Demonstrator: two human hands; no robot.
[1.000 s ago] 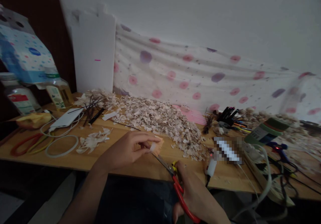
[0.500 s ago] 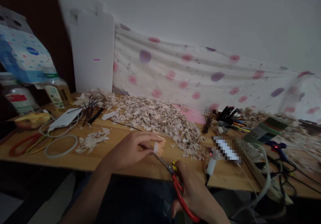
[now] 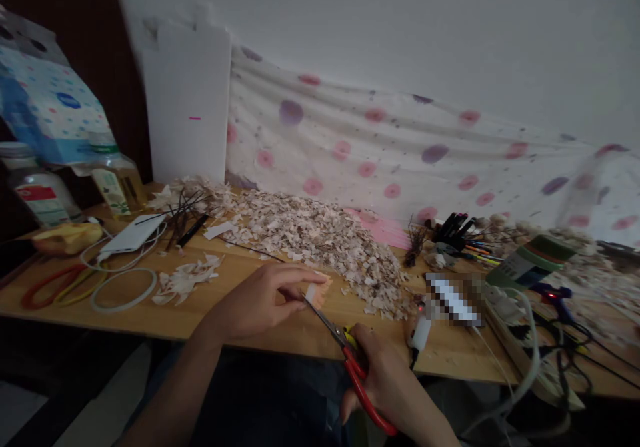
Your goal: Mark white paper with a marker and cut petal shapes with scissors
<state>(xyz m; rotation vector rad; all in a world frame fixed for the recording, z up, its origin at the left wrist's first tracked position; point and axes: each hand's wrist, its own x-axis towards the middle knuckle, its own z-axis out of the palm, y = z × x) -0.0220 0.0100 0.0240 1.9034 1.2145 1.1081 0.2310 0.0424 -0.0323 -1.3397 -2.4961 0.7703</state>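
Observation:
My left hand [image 3: 265, 300] pinches a small pale orange, fringed piece [image 3: 317, 292] with a whitish patch, over the front part of the wooden table. Red-handled scissors [image 3: 357, 373] are in my right hand [image 3: 385, 380], their blades pointing up and left. The blade tips touch or lie very near the whitish edge of the piece, close to my left fingertips. Something small and yellow shows beside the scissors' pivot, partly covered by my right fingers. Behind both hands lies a large heap of pale flakes [image 3: 320, 233].
On the wooden table [image 3: 240, 327], a small pile of shavings [image 3: 187, 279], a white power bank [image 3: 131, 235] and orange-handled pliers [image 3: 55, 287] lie left. Bottles stand at the back left. At right are a blurred-out phone [image 3: 455, 299], a green container [image 3: 530, 260], a power strip and cables.
The scissors' blades have shifted slightly up and left against the piece, and their handles look a little closer together. My left hand has hardly moved.

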